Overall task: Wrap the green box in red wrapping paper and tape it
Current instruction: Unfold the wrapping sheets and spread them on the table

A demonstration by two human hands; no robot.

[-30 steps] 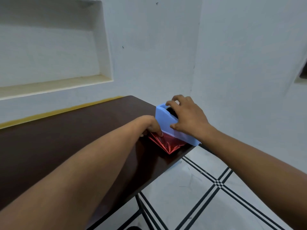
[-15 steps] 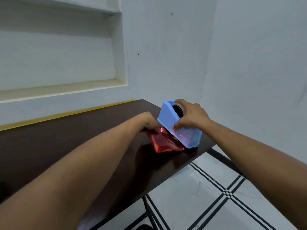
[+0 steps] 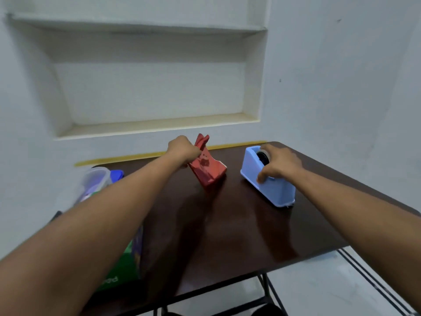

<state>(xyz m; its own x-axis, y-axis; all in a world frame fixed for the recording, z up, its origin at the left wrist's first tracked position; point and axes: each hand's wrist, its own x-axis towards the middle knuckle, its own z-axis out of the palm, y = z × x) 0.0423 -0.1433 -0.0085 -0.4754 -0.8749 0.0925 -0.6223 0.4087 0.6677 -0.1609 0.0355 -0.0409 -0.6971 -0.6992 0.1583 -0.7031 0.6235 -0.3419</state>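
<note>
While the left hand [image 3: 182, 148] held the red parcel [image 3: 207, 166] tilted, one lower corner down on the worktop [image 3: 239, 224], its grip was curled round the loose paper at the top. Box itself not visible, fully under red paper. Right hand [image 3: 279, 164] sat on the blue dispenser [image 3: 266, 181], fingers over the tape roll [image 3: 264, 156], thumb on the near side wall, so grip curled round it. Dispenser stood flat on the worktop, just right of the parcel, not touching. Left edge: clear lidded tub [image 3: 94, 181], green packet [image 3: 123, 265] half hidden under the left forearm. Recessed shelf [image 3: 159, 124] in the wall behind.
</note>
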